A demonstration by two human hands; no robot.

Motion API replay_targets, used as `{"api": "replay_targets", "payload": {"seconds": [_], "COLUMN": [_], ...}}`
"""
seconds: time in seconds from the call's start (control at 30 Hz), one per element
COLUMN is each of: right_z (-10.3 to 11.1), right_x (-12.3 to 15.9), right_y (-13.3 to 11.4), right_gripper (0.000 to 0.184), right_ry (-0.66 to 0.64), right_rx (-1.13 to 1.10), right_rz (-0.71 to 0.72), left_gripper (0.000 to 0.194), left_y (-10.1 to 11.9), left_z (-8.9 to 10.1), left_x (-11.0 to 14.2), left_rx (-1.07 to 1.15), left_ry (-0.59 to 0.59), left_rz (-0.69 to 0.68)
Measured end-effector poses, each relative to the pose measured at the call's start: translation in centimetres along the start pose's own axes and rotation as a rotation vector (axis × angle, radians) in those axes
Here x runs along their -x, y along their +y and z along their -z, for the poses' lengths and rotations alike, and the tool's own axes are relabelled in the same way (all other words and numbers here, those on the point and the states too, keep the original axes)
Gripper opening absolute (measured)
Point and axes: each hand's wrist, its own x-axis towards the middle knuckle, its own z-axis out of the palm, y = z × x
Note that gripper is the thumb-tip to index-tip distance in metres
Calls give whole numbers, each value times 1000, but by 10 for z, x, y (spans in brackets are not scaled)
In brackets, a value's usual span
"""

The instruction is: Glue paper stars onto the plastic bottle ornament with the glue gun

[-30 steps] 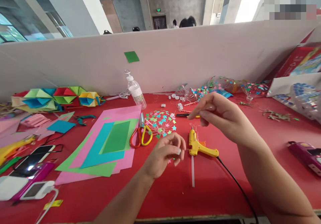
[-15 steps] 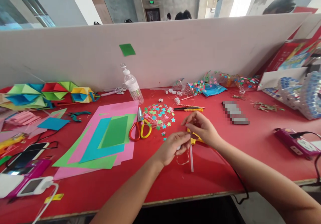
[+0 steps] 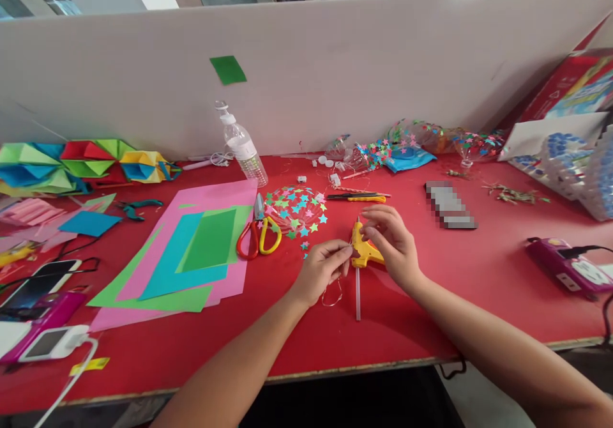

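Note:
My left hand (image 3: 323, 268) is closed in a pinch, with a thin wire loop (image 3: 332, 295) hanging below its fingers. My right hand (image 3: 395, 243) hovers over a yellow hot glue gun (image 3: 364, 253); its curved fingers stand apart from the thumb, and I see nothing between them. A clear glue stick (image 3: 357, 294) pokes out of the glue gun's rear toward me. Just beyond my left hand rests a round clear ornament dotted with colored paper stars (image 3: 295, 209). Beside it lie scissors (image 3: 258, 233) with one red and one yellow handle.
Stacked colored paper (image 3: 196, 249) lies on the left. Behind it stands a plastic bottle (image 3: 244, 150). A utility knife (image 3: 359, 197) and a blurred-out dark object (image 3: 450, 204) lie farther back. At right is a purple power strip (image 3: 569, 268). A white partition (image 3: 306, 70) borders the red table.
My hands have come apart: the right one has opened and drawn away from the left, exposing more of the glue gun. The camera view has tilted down a little.

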Motion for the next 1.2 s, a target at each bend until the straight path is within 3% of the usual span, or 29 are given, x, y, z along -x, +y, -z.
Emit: {"api": "replay_targets", "payload": {"seconds": [0.1,0.3,0.37,0.6,0.7,0.9,0.97,1.1,1.2], "right_z": [1,0,-1,-5,-3,3,3,2,1], "right_x": [-4,-8,-7,-4,-4,-2,-2,0,1], "right_y": [2,5,4,1,6,16,13,1,-3], "right_gripper": [19,30,30,29,20,27,29,32,30], "right_ry": [50,-183,-217,-220,-207,-315,-368,-417,-429], "right_rx": [-58,-292,-353,-157,2,518,692,927,945], "right_rz": [-12,-393,-452,-500,-344,290,434,564,572], "left_gripper": [29,26,25,26,25,26,32,38,39], "left_y": [-2,-1,-1,-2,-3,-6,-6,-3,-1], "left_z": [0,1,1,-1,-2,-2,-1,2,5], "left_x": [-1,-1,0,0,0,-2,-2,-2,-3], "left_rx": [13,99,110,65,63,152,166,12,-108], "left_ry": [7,-46,-56,-50,-48,-64,-84,-85,-97], "left_rz": [-5,60,79,100,119,130,108,70,60]}}
